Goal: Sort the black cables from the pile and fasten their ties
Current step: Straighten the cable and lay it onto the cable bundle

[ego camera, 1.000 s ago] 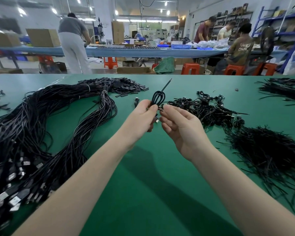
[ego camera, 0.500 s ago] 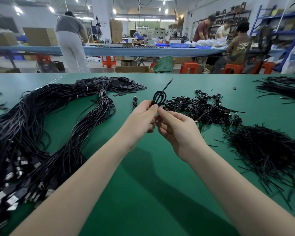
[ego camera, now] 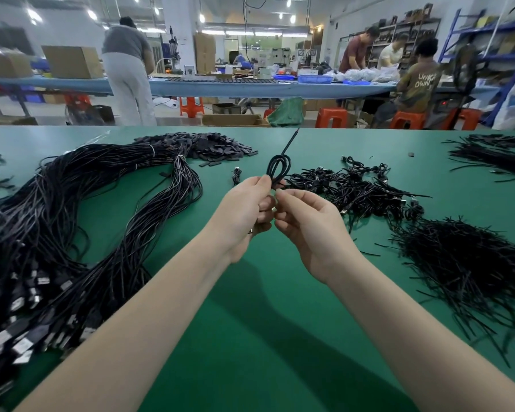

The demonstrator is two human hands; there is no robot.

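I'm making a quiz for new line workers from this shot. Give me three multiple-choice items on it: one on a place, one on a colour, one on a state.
1. Where does the big pile of loose black ties lie?
A. to the person's right
B. to the person's left
C. on the floor

2. What colour is the table?
A. white
B. green
C. red

3. What is the state of the coiled cable?
A. flat on the table
B. held up between both hands
C. hanging off the table edge

Answers:
1. A, the ties lie past the right hand, while the long cable bundle is on the left.
2. B, the bare surface between the arms is green.
3. B, the left hand grips it below the loop, and the right hand's fingers meet it there.
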